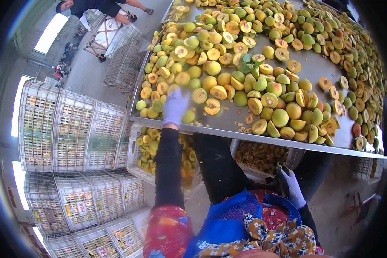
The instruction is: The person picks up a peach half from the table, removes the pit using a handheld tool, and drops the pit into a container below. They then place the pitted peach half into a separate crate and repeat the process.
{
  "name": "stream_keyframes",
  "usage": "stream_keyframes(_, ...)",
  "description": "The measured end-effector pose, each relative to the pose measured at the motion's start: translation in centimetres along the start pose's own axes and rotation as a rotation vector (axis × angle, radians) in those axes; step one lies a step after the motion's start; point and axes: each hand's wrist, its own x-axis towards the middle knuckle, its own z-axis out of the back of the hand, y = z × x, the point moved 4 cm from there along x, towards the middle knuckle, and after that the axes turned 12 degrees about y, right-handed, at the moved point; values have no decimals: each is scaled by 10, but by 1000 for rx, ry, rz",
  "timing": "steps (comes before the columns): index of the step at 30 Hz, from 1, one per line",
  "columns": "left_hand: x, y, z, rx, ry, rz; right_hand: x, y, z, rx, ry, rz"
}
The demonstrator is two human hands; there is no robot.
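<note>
My left hand (175, 107), in a pale lilac glove, reaches over the near left part of the metal table (232, 122). Its fingers are smeared by motion among yellow-green peaches (182, 78), many cut in half with the stones showing. A peach half (212, 106) lies cut side up just to its right. Low by my lap, my gloved right hand (293, 188) is closed around a dark-handled tool (282, 177); the tool's short tip points up toward the table edge, and most of it is hidden by the hand.
Below the table edge stand a crate of peach halves (147, 148) and a crate of brown stones or scraps (262, 155). Stacked white plastic crates (64, 127) rise at the left. A person (101, 7) is at the upper left by a cart (105, 34).
</note>
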Motion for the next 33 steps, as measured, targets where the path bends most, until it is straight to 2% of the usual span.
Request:
stream_keyframes(1, -4, -28, -5, -59, 188, -1, 0, -2, 1, -8, 0, 16)
stream_keyframes(4, -16, -64, -29, 36, 255, -26, 1, -7, 5, -36, -9, 73)
stream_keyframes(9, -40, -83, -51, -100, 85, -146, -1, -8, 0, -69, -32, 58)
stream_keyframes(10, -45, -87, -57, -124, 72, -182, 0, -8, -1, -172, -27, 98)
stream_keyframes(11, -50, -93, -58, -113, 21, -329, 1, -9, -1, -275, -26, 137)
stream_keyframes(13, -57, -100, -64, -238, 17, -353, -1, 3, -4, -458, -49, 241)
stream_keyframes(15, -71, -116, -65, -632, 151, -393, -12, 27, -16, -618, -97, 352)
stream_keyframes(17, -107, -163, -45, -1130, 348, -238, -24, 52, -30, -682, -91, 458)
stream_keyframes(19, -131, -175, -66, -1433, 563, -125, -32, 66, -39, -780, -91, 532)
stream_keyframes(23, -161, -209, -96, -1633, 668, -116, -37, 74, -48, -942, -133, 624)
stream_keyframes(26, -179, -232, -96, -1673, 643, -118, -38, 68, -45, -1017, -186, 675)
stream_keyframes(30, -196, -250, -85, -1508, 642, -70, -41, 65, -40, -1073, -210, 701)
stream_keyframes(31, -200, -252, -79, -1470, 606, -85, -42, 65, -39, -1066, -201, 670)
stream_keyframes(33, -203, -251, -81, -1310, 427, -250, -41, 61, -36, -1057, -189, 650)
